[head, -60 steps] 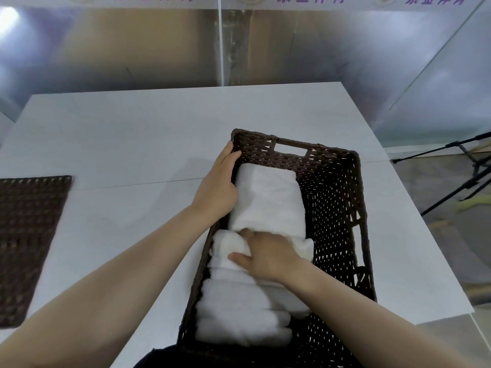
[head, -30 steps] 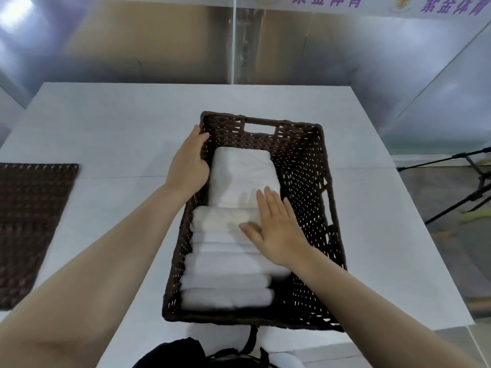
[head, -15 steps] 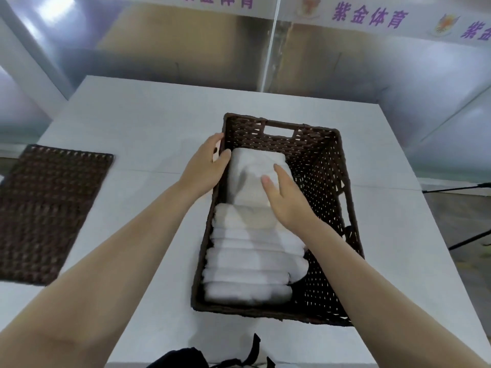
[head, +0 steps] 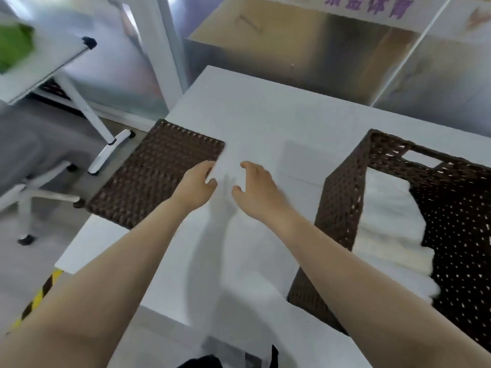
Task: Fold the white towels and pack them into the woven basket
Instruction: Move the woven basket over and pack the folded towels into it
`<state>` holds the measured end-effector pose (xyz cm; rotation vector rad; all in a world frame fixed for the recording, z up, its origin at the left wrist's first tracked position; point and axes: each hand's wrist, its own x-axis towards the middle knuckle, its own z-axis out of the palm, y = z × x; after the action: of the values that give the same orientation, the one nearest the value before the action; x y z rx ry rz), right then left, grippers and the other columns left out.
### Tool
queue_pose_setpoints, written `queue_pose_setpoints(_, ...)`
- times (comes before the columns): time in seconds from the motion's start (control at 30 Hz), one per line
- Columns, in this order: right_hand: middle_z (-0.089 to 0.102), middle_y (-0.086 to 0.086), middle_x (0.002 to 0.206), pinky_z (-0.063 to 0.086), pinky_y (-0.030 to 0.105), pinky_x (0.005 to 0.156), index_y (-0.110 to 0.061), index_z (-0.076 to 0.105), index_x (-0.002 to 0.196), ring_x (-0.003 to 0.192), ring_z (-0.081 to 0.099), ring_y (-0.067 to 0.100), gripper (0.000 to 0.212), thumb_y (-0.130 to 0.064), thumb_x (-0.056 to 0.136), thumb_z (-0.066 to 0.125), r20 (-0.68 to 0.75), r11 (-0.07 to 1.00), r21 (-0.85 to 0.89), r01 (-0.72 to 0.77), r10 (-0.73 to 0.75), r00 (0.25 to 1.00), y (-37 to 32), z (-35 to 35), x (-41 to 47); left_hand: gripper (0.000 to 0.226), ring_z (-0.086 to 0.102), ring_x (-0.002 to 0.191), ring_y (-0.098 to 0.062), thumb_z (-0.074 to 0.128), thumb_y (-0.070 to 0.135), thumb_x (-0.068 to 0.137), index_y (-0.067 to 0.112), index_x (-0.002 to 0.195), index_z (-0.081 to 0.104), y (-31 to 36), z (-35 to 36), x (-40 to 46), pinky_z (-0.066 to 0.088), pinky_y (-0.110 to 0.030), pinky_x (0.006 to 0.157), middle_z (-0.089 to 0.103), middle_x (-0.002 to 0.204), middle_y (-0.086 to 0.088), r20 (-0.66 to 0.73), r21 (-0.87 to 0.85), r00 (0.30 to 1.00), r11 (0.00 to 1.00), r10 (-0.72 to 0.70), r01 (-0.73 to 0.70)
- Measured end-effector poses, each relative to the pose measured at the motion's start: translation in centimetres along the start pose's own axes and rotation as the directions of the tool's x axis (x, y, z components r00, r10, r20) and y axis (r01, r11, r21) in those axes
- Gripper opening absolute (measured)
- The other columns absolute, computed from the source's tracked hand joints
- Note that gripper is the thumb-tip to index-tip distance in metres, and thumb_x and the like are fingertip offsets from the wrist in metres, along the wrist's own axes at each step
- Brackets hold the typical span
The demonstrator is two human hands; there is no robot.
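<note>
The dark brown woven basket [head: 342, 203] stands at the right of the white table [head: 265, 115]. Several folded white towels [head: 390, 224] lie stacked in a row along its left side. Both of my hands are outside the basket, over the bare tabletop to its left. My left hand [head: 198, 185] is open, its fingers near the right edge of a flat brown woven lid [head: 154, 173]. My right hand [head: 256, 189] hovers beside it, fingers apart and curved, holding nothing.
The woven lid lies on the table's left part and overhangs its left edge. Beyond that edge are a white-legged office chair [head: 32, 181], a second white table [head: 39, 67] with something green on it, and yellow-black floor tape [head: 37, 298]. Reflective panels stand behind.
Both hands have left the basket and towels and moved left toward the woven lid. The view has swung left, so the basket now sits at the right edge.
</note>
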<state>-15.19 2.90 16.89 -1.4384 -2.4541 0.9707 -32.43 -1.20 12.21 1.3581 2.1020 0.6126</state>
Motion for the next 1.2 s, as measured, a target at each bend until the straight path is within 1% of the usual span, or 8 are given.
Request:
queue_pose_setpoints(0.23,0.043,0.016,0.142,0.037,0.042,0.105,-0.009,0.03,0.147,0.13,0.042,0.036,0.063,-0.032,0.093,0.054,0.283,0.973,-0.209,-0.101,0.159,0.946,-1.0,11.1,5.2,0.052,0.017,0.148,-0.028,0.049,0.023,0.098,0.016,0.148,0.038,-14.4,-4.3,0.1,0.019,-0.04,0.12,0.026,0.159,-0.008,-0.027,0.136,0.956,0.947,-0.291,0.292)
queue_pose_setpoints(0.43,0.042,0.014,0.146,0.042,0.032,0.102,-0.007,0.025,0.151,0.131,0.045,0.031,0.063,-0.027,0.097,0.052,0.462,0.937,0.071,-0.343,0.274,0.844,-2.0,17.0,7.8,0.074,0.004,0.149,-0.038,0.057,0.031,0.095,0.015,0.155,0.018,-23.1,-6.1,-0.3,0.016,-0.049,0.12,0.004,0.164,-0.012,-0.096,0.147,0.822,0.809,-0.561,0.57)
queue_pose_setpoints(0.53,0.05,0.007,0.13,0.041,0.029,0.085,-0.015,0.034,0.145,0.114,0.053,0.026,0.052,-0.026,0.098,0.05,0.529,0.781,0.285,-0.555,0.355,0.771,-3.0,18.9,8.4,0.085,0.014,0.147,-0.038,0.06,0.049,0.091,0.013,0.155,0.016,-25.7,-7.0,-0.4,0.02,-0.05,0.119,0.011,0.162,-0.012,-0.159,0.107,0.766,0.76,-0.623,0.641)
queue_pose_setpoints(0.63,0.038,-0.005,0.09,0.035,0.026,0.064,-0.026,0.037,0.105,0.074,0.04,0.013,0.027,-0.027,0.084,0.054,0.576,0.607,0.409,-0.682,0.408,0.708,-3.9,20.5,8.5,0.092,0.019,0.146,-0.036,0.059,0.06,0.087,0.012,0.154,0.019,-27.9,-7.5,-0.4,0.022,-0.051,0.118,0.021,0.16,-0.013,-0.189,0.101,0.745,0.742,-0.64,0.663)
queue_pose_setpoints(0.7,0.04,0.0,0.093,0.037,0.028,0.075,-0.024,0.036,0.111,0.075,0.039,0.015,0.033,-0.024,0.086,0.057,0.598,0.519,0.473,-0.712,0.405,0.692,-4.1,21.0,8.5,0.09,0.024,0.143,-0.037,0.061,0.059,0.086,0.012,0.153,0.023,-28.5,-7.6,-0.2,0.024,-0.051,0.117,0.027,0.157,-0.015,-0.208,0.095,0.742,0.742,-0.638,0.664)
queue_pose_setpoints(0.8,0.046,0.001,0.083,0.04,0.031,0.078,-0.016,0.051,0.101,0.069,0.042,0.015,0.013,-0.02,0.091,0.058,0.616,0.416,0.539,-0.733,0.399,0.679,-4.0,20.9,8.6,0.086,0.032,0.137,-0.038,0.066,0.057,0.083,0.015,0.15,0.03,-28.4,-7.8,-0.1,0.031,-0.052,0.113,0.036,0.147,-0.017,-0.251,0.057,0.717,0.729,-0.651,0.682)
queue_pose_setpoints(0.93,0.065,0.004,0.107,0.05,0.034,0.085,-0.014,0.059,0.119,0.098,0.063,0.024,0.026,-0.017,0.096,0.048,0.473,0.398,0.617,-0.679,0.502,0.724,-3.2,20.0,8.9,0.074,0.038,0.129,-0.038,0.062,0.063,0.083,0.019,0.14,0.045,-27.2,-6.9,-0.2,0.036,-0.051,0.108,0.042,0.134,-0.018,-0.277,0.023,0.704,0.728,-0.654,0.685)
queue_pose_setpoints(1.2,0.066,0.001,0.098,0.057,0.047,0.087,-0.024,0.062,0.101,0.092,0.064,0.027,0.035,-0.005,0.09,0.035,0.033,0.561,0.721,-0.406,0.558,0.829,-3.0,10.6,8.5,0.041,0.048,0.106,-0.024,0.062,0.048,0.089,0.01,0.106,0.061,-19.5,-3.4,-0.4,0.045,-0.042,0.093,0.047,0.115,-0.009,-0.367,-0.31,0.727,0.813,-0.58,0.492)
